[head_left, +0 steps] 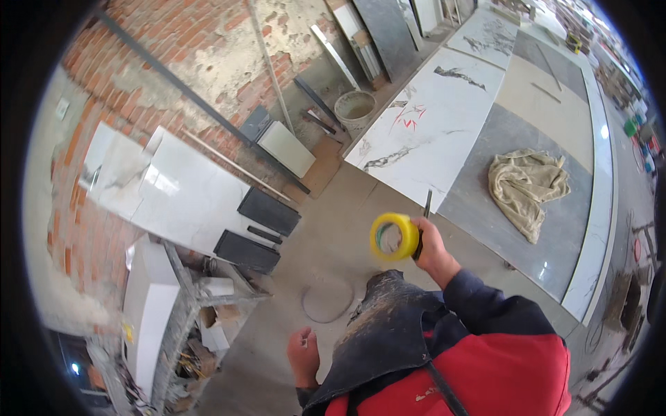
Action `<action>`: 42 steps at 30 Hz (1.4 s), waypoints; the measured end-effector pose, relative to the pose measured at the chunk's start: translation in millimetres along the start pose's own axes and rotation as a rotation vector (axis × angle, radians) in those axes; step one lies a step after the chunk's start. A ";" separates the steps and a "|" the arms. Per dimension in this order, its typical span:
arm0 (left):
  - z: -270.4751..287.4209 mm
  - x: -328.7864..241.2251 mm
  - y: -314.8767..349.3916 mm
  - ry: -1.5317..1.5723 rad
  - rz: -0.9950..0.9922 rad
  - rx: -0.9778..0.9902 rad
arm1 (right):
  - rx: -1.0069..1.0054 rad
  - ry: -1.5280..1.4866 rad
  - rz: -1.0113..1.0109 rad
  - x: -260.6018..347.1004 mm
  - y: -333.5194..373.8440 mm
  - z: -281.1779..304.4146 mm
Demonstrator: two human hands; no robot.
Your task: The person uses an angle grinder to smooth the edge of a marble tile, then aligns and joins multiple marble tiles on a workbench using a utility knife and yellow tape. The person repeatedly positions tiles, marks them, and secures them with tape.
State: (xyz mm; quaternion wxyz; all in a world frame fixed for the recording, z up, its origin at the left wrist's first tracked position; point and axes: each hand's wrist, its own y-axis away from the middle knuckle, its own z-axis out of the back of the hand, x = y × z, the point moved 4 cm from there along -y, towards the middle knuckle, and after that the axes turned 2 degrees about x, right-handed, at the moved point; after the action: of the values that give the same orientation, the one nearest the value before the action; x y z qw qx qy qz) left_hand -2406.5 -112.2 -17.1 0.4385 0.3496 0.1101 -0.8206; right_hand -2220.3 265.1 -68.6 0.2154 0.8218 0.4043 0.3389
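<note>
My right hand (435, 251) is closed around a roll of yellow tape (379, 234), out in front of my body near the corner of a long table. A thin dark bar-like piece (428, 202) sticks up from the same hand; its kind I cannot make out. Low beside my dark, dusty apron (378, 333) hangs my left hand (304, 355). Its fingers are curled in and nothing shows between them. A crumpled beige cloth (527, 188) lies on the grey slab (479, 197) of the table, to the right of the tape.
White marbled slabs (430, 132) cover the table's left side. To the left, a white panel (187, 194) with dark pieces (248, 252) lies near a cluttered wooden frame (182, 305). A bucket (355, 109) and leaning boards (385, 35) stand by the brick wall (187, 41). A wire loop (327, 322) lies on the floor.
</note>
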 end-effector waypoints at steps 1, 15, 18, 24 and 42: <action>8.7 1.7 -25.5 -0.017 -0.003 0.045 | -0.056 -0.041 0.021 0.5 -20.6 -12.2; -27.0 -57.1 -514.8 -0.091 -0.374 0.530 | -0.370 -0.665 0.748 98.7 -221.1 -1.5; -27.6 -94.3 -640.1 -0.161 -0.505 0.572 | -0.537 -0.831 0.932 91.3 -228.2 5.0; -52.2 -235.9 -816.1 -0.328 -0.875 0.676 | -0.831 -0.914 1.137 43.4 -230.2 -16.5; -264.7 -442.9 -905.1 -0.540 -1.185 1.221 | -1.966 -0.118 0.531 149.6 -291.7 -10.4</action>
State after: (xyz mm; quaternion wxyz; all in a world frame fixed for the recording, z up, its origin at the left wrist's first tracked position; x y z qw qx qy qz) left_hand -2836.8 836.6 -27.8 -0.3093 0.2029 -0.2907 -0.8824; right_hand -2312.8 556.5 -187.5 0.7325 0.3596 -0.2597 0.5165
